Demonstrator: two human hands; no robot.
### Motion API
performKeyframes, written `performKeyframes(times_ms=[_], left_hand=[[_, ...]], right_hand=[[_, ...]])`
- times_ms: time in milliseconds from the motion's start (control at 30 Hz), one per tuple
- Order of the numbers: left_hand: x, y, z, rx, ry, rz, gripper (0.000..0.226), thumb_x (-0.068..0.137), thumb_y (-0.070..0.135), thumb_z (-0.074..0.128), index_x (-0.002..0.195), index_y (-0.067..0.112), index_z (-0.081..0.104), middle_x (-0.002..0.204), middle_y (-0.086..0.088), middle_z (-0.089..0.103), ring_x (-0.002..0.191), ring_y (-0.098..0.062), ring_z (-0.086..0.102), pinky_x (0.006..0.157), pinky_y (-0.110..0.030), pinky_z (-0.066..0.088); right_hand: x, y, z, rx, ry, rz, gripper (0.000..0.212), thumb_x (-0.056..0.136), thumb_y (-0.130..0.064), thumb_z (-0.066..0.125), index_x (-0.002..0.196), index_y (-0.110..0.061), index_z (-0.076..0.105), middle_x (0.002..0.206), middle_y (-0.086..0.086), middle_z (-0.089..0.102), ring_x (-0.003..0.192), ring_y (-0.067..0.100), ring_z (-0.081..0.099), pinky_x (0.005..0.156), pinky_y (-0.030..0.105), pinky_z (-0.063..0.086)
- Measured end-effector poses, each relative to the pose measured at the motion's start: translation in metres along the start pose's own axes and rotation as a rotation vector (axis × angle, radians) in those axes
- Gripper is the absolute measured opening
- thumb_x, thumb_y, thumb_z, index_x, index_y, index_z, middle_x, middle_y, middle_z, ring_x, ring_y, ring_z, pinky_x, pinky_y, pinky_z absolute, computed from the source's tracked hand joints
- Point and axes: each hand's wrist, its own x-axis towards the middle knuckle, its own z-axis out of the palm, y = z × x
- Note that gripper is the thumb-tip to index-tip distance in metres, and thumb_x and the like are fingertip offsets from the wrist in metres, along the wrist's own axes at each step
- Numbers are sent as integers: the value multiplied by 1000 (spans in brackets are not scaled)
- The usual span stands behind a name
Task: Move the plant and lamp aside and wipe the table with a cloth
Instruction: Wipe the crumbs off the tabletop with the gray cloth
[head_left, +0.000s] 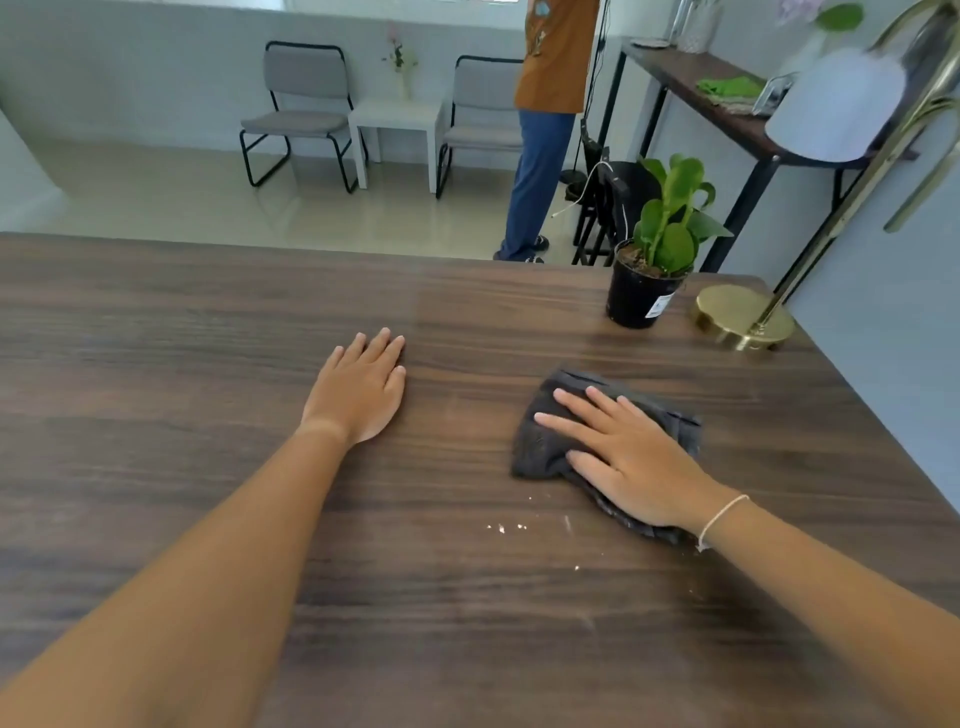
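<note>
Our left hand (361, 387) lies flat and empty on the wooden bench (156, 338), steadying us. To its right, our right hand (628, 457) presses palm-down, fingers spread, on the dark cloth (540, 447). White crumbs (504, 528) sit just nearside of the cloth, nearest that hand. Plant (657, 254) and lamp (743, 317) stand at the far right corner.

Item count, head view:
- Desk (208, 322): 1.
- Hand: 2, left hand (358, 387), right hand (631, 460).
- Cloth (545, 441): 1, dark grey.
- Potted plant (657, 249): 1.
- Lamp (745, 317): 1, brass base.
- Chairs: 2, first chair (301, 109), second chair (483, 119).
- White side table (397, 117): 1.
- Bracelet (722, 517): 1.
- Standing person (550, 78): 1.
</note>
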Motion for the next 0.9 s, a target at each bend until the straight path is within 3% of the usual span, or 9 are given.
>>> performKeyframes(times_ms=[100,167,300,433,533,633,700,800,900], left_hand=[[-21,0,2,-2,11,16,51,98,32,18,148,24,15,159,5,10,147,-21,7,118,-38,5],[-34,0,2,7,26,25,50,98,32,18,148,24,16,159,6,11,147,-22,8,118,-38,6],[-55,-5,-1,-14,27,28,50,98,31,20,147,24,19,159,6,14,147,-22,9,118,-38,6],[-73,-11,-3,-12,13,38,50,98,32,19,148,25,18,159,6,12,147,-22,8,118,-38,5],[-88,-12,-2,0,9,48,51,98,32,19,148,24,17,159,5,12,147,-23,8,117,-38,6],[-108,-6,2,7,13,45,51,98,33,19,148,24,15,159,5,11,147,-23,8,118,-38,6],[-115,-3,10,8,-14,51,51,98,33,19,148,24,14,159,5,10,147,-23,8,118,-38,6],[-126,-10,15,-3,-43,33,50,99,31,21,148,23,16,159,5,12,147,-22,10,117,-38,8],[-177,11,-2,-12,17,18,49,99,28,23,147,22,20,159,4,14,146,-21,12,118,-37,9]], right_hand=[[29,9,-9,-60,-6,301,46,99,-40,22,143,-49,13,159,-11,4,146,21,-2,116,40,-2],[52,-17,-3,-95,8,366,48,99,-39,21,146,-43,13,160,-7,5,146,26,0,116,44,-1],[26,-89,23,-73,57,115,49,97,-40,27,145,-43,17,159,-9,10,146,23,2,116,41,-1],[-74,-97,34,-5,56,-46,45,91,-52,17,135,-64,8,152,-30,-1,139,-1,-14,110,20,-18],[-105,-57,15,20,42,162,41,95,-49,20,128,-69,6,150,-32,-2,143,3,-10,112,24,-14],[-78,-29,1,-70,35,464,44,99,-41,21,141,-52,13,158,-15,4,146,19,-1,116,41,-2],[-42,-46,7,-93,8,543,47,99,-41,19,145,-44,12,160,-8,4,146,25,0,117,46,-1],[-13,-111,39,-42,-30,327,49,98,-42,21,146,-42,13,160,-7,6,146,26,-1,117,45,-2],[-102,-155,45,-56,64,-44,49,96,-44,24,144,-46,17,158,-14,9,146,18,-3,116,38,-6]])
